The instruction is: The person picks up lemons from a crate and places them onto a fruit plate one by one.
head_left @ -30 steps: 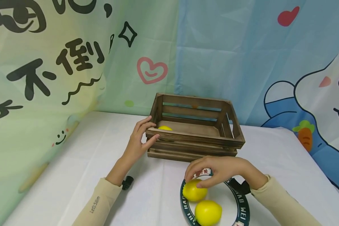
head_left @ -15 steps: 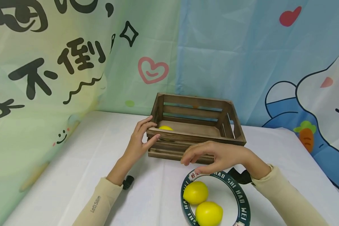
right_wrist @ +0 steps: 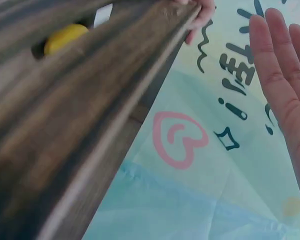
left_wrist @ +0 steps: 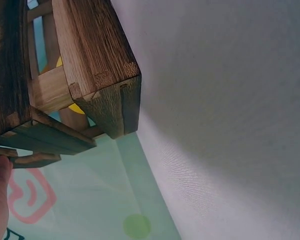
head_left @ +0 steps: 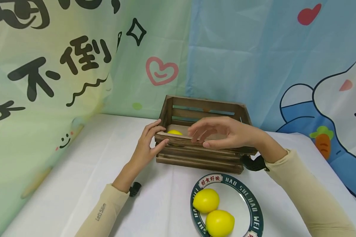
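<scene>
My left hand [head_left: 146, 143] holds the left front corner of a brown slatted wooden crate [head_left: 201, 154], thumb on the front slat and fingers at the top rim. In the left wrist view one finger touches the rim of the crate [left_wrist: 97, 55]. My right hand [head_left: 225, 133] hovers over the crate's front rim with relaxed fingers and nothing in it. One yellow lemon [head_left: 175, 132] shows inside the crate at its left end, partly hidden by the front slat. Two more, a rear lemon [head_left: 206, 200] and a front lemon [head_left: 220, 223], touch on a plate [head_left: 256, 214].
The plate, white with a dark green lettered rim, lies in front of the crate. A white cloth [head_left: 86, 171] covers the table. Behind stands a printed fabric backdrop [head_left: 225, 59]. Black straps [head_left: 253, 163] are on both wrists.
My right hand has risen from the rear lemon on the plate and moved forward to over the crate, carrying nothing. My left hand stays at the crate's corner. Both plate lemons remain.
</scene>
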{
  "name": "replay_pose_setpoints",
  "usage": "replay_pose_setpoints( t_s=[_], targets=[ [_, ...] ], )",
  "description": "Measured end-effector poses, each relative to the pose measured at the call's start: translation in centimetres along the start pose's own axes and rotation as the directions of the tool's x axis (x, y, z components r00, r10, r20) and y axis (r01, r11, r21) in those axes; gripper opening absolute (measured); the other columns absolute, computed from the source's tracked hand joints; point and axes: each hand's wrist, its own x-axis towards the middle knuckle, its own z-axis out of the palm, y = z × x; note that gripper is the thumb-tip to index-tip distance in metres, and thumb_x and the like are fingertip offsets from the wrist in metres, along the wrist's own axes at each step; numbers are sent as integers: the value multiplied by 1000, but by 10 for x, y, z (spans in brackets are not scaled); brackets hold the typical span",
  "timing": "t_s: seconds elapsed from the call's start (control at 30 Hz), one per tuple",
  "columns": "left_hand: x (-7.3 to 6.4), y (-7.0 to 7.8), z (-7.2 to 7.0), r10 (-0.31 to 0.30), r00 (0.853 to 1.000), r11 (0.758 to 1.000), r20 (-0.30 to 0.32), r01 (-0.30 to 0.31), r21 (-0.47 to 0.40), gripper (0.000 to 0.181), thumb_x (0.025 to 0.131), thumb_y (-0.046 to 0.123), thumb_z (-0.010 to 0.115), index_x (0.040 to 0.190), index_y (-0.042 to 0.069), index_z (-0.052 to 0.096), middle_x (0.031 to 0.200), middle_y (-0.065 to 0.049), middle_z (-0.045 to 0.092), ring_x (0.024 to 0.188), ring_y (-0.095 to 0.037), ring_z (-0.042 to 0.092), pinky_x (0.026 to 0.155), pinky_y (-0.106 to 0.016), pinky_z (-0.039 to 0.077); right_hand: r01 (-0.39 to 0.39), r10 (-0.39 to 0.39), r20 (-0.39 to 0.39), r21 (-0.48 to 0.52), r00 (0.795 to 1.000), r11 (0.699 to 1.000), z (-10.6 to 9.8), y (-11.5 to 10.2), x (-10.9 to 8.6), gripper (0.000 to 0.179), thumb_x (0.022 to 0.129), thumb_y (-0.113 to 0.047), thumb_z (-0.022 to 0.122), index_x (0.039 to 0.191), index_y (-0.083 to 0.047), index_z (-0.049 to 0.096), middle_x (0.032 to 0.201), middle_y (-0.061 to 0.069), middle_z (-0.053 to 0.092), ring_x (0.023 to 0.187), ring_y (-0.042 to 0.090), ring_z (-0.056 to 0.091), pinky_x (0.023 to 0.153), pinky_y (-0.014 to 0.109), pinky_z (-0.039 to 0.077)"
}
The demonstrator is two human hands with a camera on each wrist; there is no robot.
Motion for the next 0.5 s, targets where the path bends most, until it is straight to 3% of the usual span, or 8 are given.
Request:
replay_pose_setpoints(
  t_s=[0.2, 0.5],
  targets=[
    [1, -1, -2, -11, 1000, 1000, 6, 11, 1, 37, 89, 9, 72, 122, 8, 55, 148, -10, 38, 138, -27, 38, 110, -49, 36, 49, -48, -47, 9, 998, 999, -20, 9, 18, 35, 93, 4, 62, 126, 9, 55, 126, 13, 60, 109, 29, 62, 91, 45, 53],
    [1, 0, -3, -9, 1000, 1000, 6, 9, -8, 37, 89, 10, 73, 122, 8, 55, 148, -11, 39, 137, -29, 39, 109, -50, 37, -49, 54, -69, 77, 996, 996, -39, 26, 32, 29, 95, 2, 59, 123, 10, 57, 124, 9, 62, 111, 28, 61, 91, 42, 53]
  ],
)
